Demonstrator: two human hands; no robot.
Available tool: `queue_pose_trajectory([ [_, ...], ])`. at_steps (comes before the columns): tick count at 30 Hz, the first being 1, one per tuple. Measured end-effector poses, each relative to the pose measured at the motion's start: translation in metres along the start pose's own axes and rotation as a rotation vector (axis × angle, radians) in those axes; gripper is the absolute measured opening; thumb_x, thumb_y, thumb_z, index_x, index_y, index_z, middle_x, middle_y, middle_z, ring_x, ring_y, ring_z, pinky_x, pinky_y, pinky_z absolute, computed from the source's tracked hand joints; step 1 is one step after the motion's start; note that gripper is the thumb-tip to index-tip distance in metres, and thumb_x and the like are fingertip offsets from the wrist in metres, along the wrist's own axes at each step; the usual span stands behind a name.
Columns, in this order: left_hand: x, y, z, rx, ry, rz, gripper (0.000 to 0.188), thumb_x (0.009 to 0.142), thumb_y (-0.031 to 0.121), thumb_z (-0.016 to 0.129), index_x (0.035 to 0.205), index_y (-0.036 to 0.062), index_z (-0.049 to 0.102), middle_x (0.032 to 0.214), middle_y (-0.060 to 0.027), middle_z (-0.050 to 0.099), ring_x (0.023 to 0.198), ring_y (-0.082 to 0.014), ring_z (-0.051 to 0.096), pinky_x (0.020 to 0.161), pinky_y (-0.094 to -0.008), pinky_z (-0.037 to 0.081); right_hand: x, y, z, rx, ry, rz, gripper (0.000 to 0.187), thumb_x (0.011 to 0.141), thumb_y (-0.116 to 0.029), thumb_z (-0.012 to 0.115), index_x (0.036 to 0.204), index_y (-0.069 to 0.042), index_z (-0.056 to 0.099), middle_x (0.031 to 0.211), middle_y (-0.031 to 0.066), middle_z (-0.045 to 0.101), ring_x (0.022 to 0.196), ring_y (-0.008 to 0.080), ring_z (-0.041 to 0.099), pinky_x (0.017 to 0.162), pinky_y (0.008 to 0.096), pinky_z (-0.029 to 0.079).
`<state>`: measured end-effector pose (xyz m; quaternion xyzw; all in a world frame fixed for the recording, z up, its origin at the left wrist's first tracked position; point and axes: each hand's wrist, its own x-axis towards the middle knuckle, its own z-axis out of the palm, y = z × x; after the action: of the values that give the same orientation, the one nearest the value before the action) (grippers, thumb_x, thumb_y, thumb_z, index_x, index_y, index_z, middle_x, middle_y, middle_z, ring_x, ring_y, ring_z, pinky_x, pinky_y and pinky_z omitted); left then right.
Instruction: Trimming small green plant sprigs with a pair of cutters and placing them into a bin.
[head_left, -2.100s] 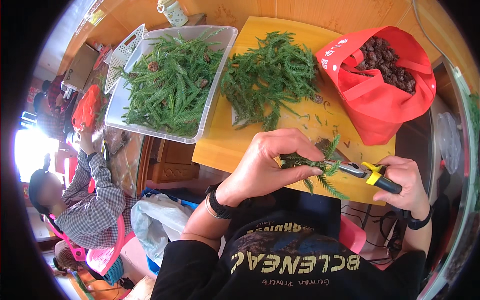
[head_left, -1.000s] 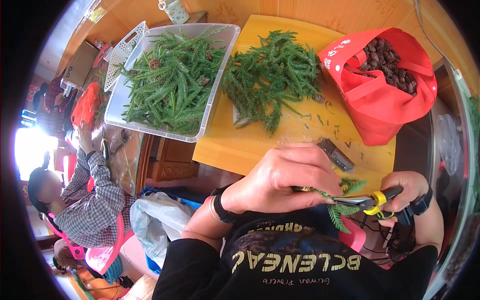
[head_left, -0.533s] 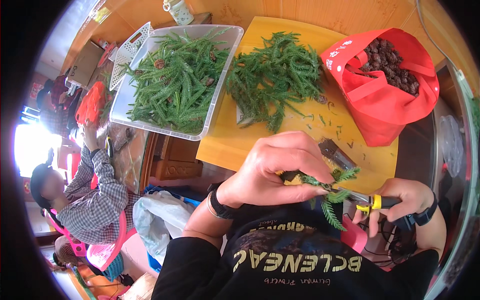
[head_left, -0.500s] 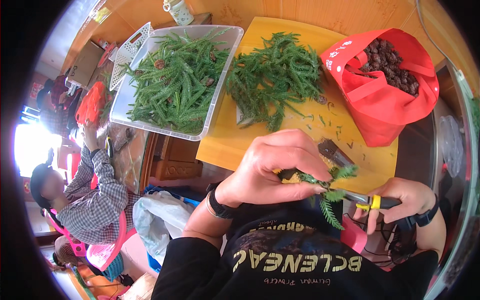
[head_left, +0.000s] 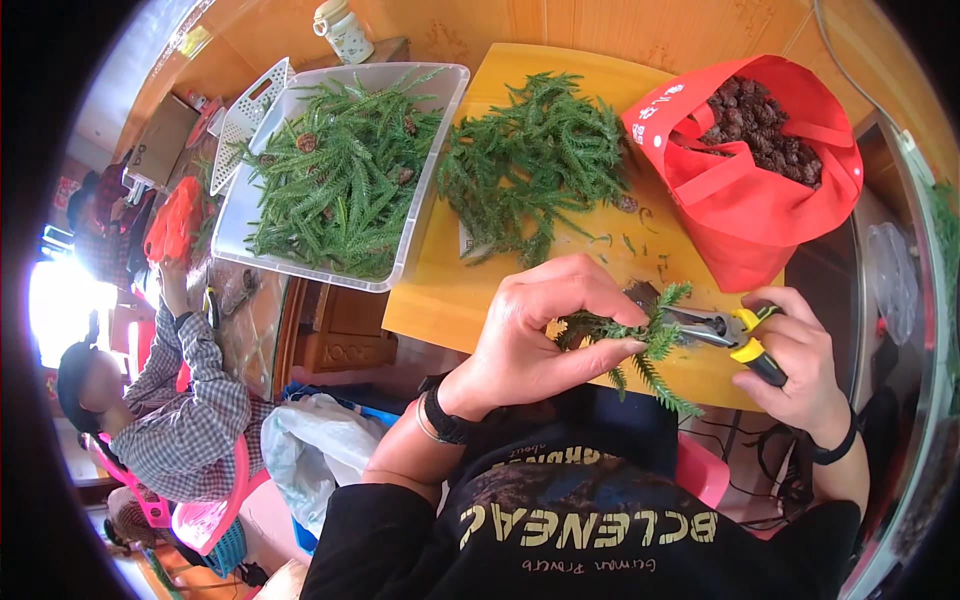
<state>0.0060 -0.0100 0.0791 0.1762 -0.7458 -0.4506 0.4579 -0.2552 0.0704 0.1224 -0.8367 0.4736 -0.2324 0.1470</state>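
Observation:
Pinched between the thumb and fingers of my left hand (head_left: 550,325) is a green needled sprig (head_left: 655,375), artificial-looking, its tips pointing right and down. My right hand (head_left: 808,370) grips pliers (head_left: 708,326) with yellow-and-black handles; the handles are spread apart. The metal jaws reach to the sprig's right side, where needles partly hide their tips. Under the hands lies the yellow table (head_left: 420,310). Beyond them, more green sprigs (head_left: 540,160) are heaped on it, with small loose green bits to their right.
A clear plastic tub (head_left: 434,180) full of sprigs and several cones stands left. At right is a red bag (head_left: 735,215) of brown pine cones (head_left: 765,130). A white plastic bag (head_left: 320,440) hangs low left. Further left, a person in a checked shirt (head_left: 190,430) handles something orange-red.
The pliers' handles have spread and my right hand has risen, turning the pliers. The sprig stays in my left hand, now showing more of its tips. The view has shifted slightly.

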Motion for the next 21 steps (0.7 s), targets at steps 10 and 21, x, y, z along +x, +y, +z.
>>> queue_pose_trajectory([
  [10,-0.003,0.0,0.002,0.038,0.033,-0.022,0.014,0.066,0.001,0.072,0.078,0.0023,0.065,0.08,-0.0073,0.065,0.074,-0.0183,0.06,0.068,-0.0284,0.047,0.002,-0.003,0.008,-0.085,-0.001,-0.037,0.027,0.058,-0.017,0.078,0.07,-0.001,0.06,0.077,0.0096,0.06,0.092,0.0319,0.057,0.074,0.0378,0.047],
  [21,-0.002,-0.001,0.003,-0.021,-0.014,-0.06,0.014,0.067,0.0,0.072,0.08,0.0018,0.067,0.08,-0.0069,0.065,0.074,-0.0181,0.06,0.068,-0.0286,0.047,-0.005,0.007,0.012,-0.158,0.043,-0.135,0.036,0.062,-0.03,0.076,0.068,0.001,0.058,0.065,0.0116,0.055,0.076,0.0332,0.057,0.062,0.0377,0.046],
])
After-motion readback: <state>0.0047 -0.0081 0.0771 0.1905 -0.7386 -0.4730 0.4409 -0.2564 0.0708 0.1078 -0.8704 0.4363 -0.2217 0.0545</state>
